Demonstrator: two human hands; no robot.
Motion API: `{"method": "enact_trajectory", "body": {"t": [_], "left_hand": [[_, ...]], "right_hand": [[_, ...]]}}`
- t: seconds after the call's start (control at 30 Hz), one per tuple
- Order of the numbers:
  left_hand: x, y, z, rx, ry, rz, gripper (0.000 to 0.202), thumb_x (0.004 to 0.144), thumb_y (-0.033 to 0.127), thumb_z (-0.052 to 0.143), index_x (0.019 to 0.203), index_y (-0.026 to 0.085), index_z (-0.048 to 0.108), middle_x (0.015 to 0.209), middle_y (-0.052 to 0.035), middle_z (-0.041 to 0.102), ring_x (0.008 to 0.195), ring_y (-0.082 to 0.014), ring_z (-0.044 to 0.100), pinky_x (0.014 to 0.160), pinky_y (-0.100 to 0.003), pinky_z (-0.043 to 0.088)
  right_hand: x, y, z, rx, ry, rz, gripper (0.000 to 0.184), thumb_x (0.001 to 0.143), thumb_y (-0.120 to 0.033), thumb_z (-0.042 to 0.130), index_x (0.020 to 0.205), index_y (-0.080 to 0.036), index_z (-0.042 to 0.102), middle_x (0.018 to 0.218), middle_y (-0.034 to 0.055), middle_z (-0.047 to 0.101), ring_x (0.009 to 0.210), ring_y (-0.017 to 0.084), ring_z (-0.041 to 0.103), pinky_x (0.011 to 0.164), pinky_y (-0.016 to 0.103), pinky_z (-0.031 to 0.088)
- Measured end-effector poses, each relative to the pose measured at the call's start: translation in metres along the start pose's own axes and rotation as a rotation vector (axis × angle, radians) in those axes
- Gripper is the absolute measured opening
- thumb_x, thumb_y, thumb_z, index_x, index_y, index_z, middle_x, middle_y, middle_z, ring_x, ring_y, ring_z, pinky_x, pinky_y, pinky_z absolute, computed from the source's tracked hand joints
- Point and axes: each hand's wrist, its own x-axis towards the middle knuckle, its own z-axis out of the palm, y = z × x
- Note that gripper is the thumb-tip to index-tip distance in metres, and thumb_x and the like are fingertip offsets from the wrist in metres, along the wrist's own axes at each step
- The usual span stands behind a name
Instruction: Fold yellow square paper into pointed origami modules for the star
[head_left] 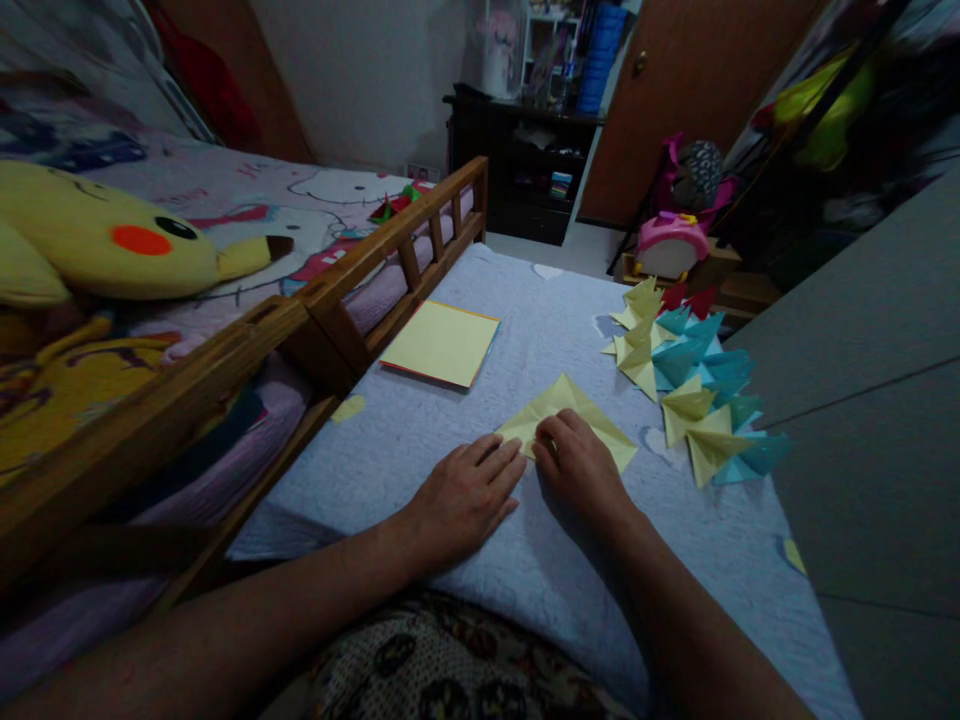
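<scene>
A yellow sheet of paper (583, 408) with crease lines lies on the cloth-covered surface in front of me, one corner pointing away. My left hand (471, 492) rests palm down, fingers stretched out, their tips at the sheet's left near edge. With curled fingers, my right hand (579, 462) pinches the sheet near its lower middle and hides part of it. Farther left lies a neat stack of square paper (442, 343), yellow on top with orange and blue edges showing. On the right stand several folded yellow paper pieces (636, 350) and blue ones (694, 350).
A wooden bed rail (405, 235) runs along the left side, with a yellow plush toy (97, 235) on the bed beyond it. Grey panels (862, 400) border the right edge. Red folded paper (697, 300) sits behind the blue pieces. A dark cabinet (517, 175) stands at the back.
</scene>
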Motion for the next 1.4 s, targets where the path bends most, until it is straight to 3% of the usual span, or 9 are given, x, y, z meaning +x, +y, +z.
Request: {"method": "enact_trajectory", "body": {"t": [0.23, 0.37, 0.53, 0.7, 0.97, 1.27, 1.4], "left_hand": [[0.005, 0.002, -0.002, 0.01, -0.002, -0.045, 0.03, 0.099, 0.017, 0.049, 0.127, 0.014, 0.06, 0.14, -0.011, 0.059, 0.11, -0.0274, 0.056, 0.093, -0.042, 0.054], [0.004, 0.004, 0.002, -0.032, 0.03, 0.075, 0.03, 0.1, 0.017, 0.048, 0.128, 0.011, 0.059, 0.14, -0.0116, 0.058, 0.123, -0.0271, 0.053, 0.105, -0.04, 0.05], [0.008, 0.001, 0.007, -0.068, 0.001, 0.075, 0.038, 0.1, 0.025, 0.051, 0.133, 0.007, 0.054, 0.145, -0.0178, 0.053, 0.138, -0.0309, 0.046, 0.115, -0.045, 0.043], [0.015, -0.011, 0.006, -0.113, -0.043, 0.049, 0.042, 0.101, 0.028, 0.051, 0.138, 0.01, 0.05, 0.148, -0.0177, 0.051, 0.14, -0.0297, 0.045, 0.117, -0.044, 0.04], [0.015, -0.024, 0.007, -0.138, -0.055, 0.044, 0.042, 0.101, 0.027, 0.049, 0.141, 0.014, 0.045, 0.152, -0.0144, 0.047, 0.144, -0.0277, 0.04, 0.117, -0.044, 0.039], [0.007, -0.029, 0.004, -0.145, 0.042, -0.027, 0.035, 0.1, 0.019, 0.044, 0.134, 0.012, 0.05, 0.144, -0.0181, 0.052, 0.134, -0.0286, 0.051, 0.108, -0.045, 0.049], [0.006, -0.032, 0.006, -0.118, -0.004, 0.007, 0.041, 0.1, 0.022, 0.045, 0.14, 0.011, 0.046, 0.146, -0.018, 0.052, 0.137, -0.0293, 0.048, 0.112, -0.048, 0.045]], "right_hand": [[-0.003, 0.005, 0.001, 0.055, 0.023, -0.046, 0.008, 0.089, -0.016, 0.054, 0.086, -0.02, 0.06, 0.092, 0.0063, 0.058, 0.089, 0.021, 0.055, 0.08, 0.032, 0.044], [-0.002, 0.008, 0.003, 0.068, 0.026, -0.045, 0.007, 0.089, -0.017, 0.055, 0.086, -0.02, 0.06, 0.092, 0.0065, 0.058, 0.09, 0.022, 0.056, 0.081, 0.033, 0.044], [-0.002, 0.01, 0.0, 0.097, 0.032, -0.029, 0.009, 0.091, -0.017, 0.055, 0.091, -0.018, 0.064, 0.092, 0.0067, 0.059, 0.09, 0.022, 0.056, 0.082, 0.033, 0.045], [-0.005, 0.003, -0.008, 0.11, -0.033, -0.042, 0.019, 0.093, -0.015, 0.053, 0.102, -0.019, 0.069, 0.1, 0.0078, 0.061, 0.096, 0.021, 0.056, 0.085, 0.031, 0.045], [-0.009, -0.006, -0.008, -0.012, -0.041, -0.045, 0.019, 0.098, -0.02, 0.052, 0.101, -0.022, 0.071, 0.1, 0.0072, 0.06, 0.092, 0.02, 0.052, 0.08, 0.031, 0.042], [-0.011, -0.011, -0.005, -0.077, -0.034, -0.046, 0.017, 0.098, -0.018, 0.051, 0.1, -0.02, 0.067, 0.1, 0.0082, 0.06, 0.092, 0.021, 0.05, 0.082, 0.031, 0.041], [-0.009, -0.012, -0.008, -0.057, -0.028, -0.022, 0.015, 0.095, -0.017, 0.053, 0.097, -0.021, 0.067, 0.106, 0.0082, 0.061, 0.095, 0.022, 0.051, 0.082, 0.032, 0.041]]}}
